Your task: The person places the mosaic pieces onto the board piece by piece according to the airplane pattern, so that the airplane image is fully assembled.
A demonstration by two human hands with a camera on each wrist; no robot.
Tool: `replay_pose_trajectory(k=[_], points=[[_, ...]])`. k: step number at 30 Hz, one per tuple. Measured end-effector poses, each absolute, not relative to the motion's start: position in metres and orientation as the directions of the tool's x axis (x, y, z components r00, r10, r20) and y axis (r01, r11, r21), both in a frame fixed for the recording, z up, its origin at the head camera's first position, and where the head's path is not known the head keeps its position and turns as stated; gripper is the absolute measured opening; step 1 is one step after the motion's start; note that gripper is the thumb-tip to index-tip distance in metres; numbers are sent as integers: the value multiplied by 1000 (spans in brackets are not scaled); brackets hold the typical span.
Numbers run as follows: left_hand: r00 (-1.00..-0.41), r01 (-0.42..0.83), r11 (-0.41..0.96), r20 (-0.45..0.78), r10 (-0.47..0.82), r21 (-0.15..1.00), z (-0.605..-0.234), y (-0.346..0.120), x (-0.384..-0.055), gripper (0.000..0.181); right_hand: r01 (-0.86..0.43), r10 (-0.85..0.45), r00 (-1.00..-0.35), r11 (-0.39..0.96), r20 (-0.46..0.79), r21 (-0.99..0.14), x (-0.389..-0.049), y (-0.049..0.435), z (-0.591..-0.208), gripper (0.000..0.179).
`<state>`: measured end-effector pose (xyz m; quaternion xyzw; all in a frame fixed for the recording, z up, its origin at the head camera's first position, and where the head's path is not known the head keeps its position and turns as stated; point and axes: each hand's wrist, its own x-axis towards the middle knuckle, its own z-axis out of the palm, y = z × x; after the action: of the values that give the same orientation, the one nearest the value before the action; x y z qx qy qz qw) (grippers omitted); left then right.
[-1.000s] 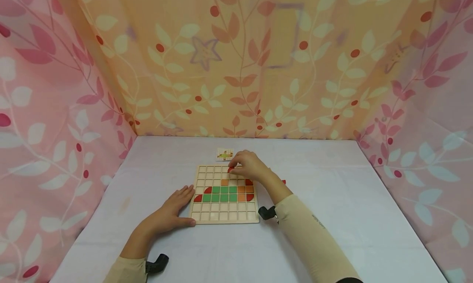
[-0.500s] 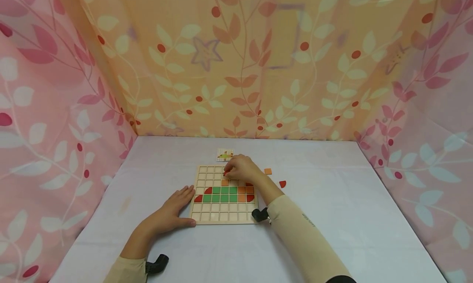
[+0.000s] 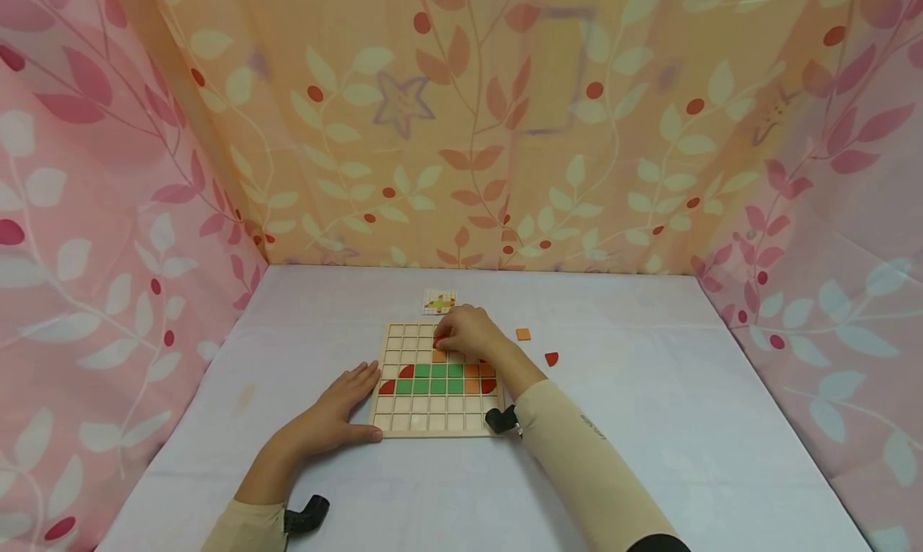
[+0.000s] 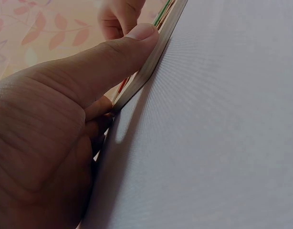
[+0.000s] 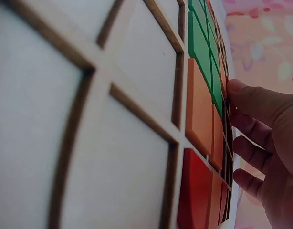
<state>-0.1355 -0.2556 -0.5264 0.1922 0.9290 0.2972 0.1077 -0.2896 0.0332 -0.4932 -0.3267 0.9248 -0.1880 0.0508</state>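
Note:
A wooden grid board (image 3: 433,422) lies on the white table, bearing green square tiles (image 3: 437,378), orange squares (image 3: 472,385) and red rounded pieces (image 3: 488,386). My left hand (image 3: 332,412) rests along the board's left side; its thumb (image 4: 132,45) lies over the rim near the front corner. Over the far part of the grid, my right hand (image 3: 467,332) pinches a red piece (image 3: 437,342), just beyond a lone orange tile (image 3: 439,356). The piece's exact seating in its cell is hidden by the fingers. The right hand also covers several cells at the far right.
A small pattern card (image 3: 437,299) lies just behind the board. Right of the board are a loose orange square (image 3: 523,334) and a loose red quarter-round piece (image 3: 551,359). Patterned cloth walls (image 3: 346,135) enclose the table at the back and sides.
My right hand has moved left and a little nearer with the red piece. The loose orange and red pieces beside the board have come into fuller view. My left hand has stayed still.

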Motion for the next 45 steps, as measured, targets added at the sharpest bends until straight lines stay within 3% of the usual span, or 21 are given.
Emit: replay_pose_trajectory(k=[32,45], points=[[-903,287,748,-92,420,599,-527,-254,-136,113,-615,-643,-766,722,23,-316,-286,37,-494,17],[-903,288,751,-92,419,594,-527,-256,-136,112,-647,-649,-754,712,95,-271,-276,60,-464,17]])
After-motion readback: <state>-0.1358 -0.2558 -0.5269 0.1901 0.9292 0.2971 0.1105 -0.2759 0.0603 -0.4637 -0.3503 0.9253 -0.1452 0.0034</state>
